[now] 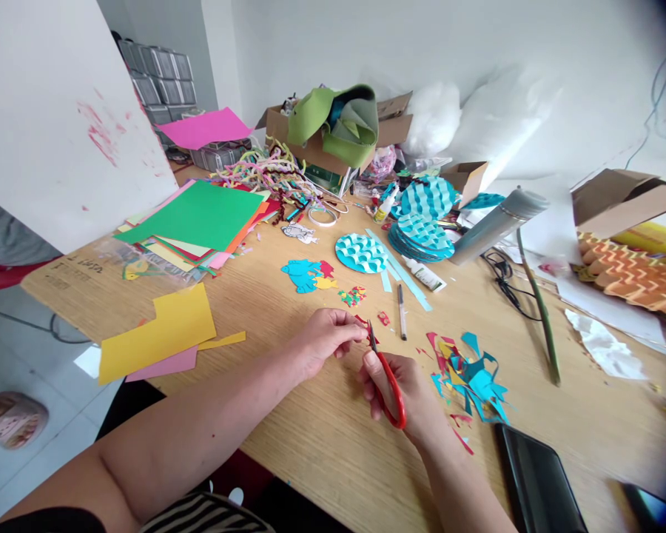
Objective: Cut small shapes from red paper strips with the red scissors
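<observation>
My right hand [402,389] is closed on a pair of red-handled scissors [397,403], whose blades point up and away from me. Thumb and fingers of my left hand [330,337] pinch a small piece of red paper [367,326] beside the blades. Just beyond lie tiny green, red and yellow paper bits [353,296] and a small red cutout [384,318]. Farther off are blue fish-shaped paper cutouts [301,275] with red and yellow ones. A pen [402,311] rests to the right of the blades.
Coloured paper scraps [477,381] and a black phone-like case [538,481] lie at right. Blue wavy paper discs [422,237], a glue bottle [423,274] and a grey cylinder [499,222] stand farther back. Yellow paper [183,326] and a green sheet [200,211] are left.
</observation>
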Tool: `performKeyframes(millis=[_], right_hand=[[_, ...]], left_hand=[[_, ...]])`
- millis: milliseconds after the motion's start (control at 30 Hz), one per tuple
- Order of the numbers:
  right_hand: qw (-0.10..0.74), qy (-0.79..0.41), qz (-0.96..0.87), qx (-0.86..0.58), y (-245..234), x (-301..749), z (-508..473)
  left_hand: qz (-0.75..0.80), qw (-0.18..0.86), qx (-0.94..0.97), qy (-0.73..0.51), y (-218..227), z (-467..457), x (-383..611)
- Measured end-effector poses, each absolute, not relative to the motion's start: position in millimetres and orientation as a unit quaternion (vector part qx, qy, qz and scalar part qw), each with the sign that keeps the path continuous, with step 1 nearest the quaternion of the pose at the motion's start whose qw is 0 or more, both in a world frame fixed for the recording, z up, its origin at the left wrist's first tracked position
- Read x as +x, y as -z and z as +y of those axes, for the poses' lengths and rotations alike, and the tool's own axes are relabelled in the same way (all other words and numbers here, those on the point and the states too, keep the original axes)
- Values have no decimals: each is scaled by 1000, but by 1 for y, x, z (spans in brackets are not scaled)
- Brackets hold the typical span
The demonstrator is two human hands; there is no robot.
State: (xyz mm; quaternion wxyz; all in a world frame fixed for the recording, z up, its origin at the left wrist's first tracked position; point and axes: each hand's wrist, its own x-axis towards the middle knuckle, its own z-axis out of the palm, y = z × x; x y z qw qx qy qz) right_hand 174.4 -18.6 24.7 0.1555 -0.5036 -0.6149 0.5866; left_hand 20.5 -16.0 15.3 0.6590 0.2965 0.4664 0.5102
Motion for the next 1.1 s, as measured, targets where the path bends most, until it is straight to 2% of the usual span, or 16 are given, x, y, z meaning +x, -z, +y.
performKeyframes(millis=[733,1100], right_hand=[[139,-605,-591,-516,-35,171,-24],[145,-604,-595,-510,-33,173,-22]], left_hand=[[498,607,315,-533,-21,-16,19],[506,634,308,-497,-23,-17,18]])
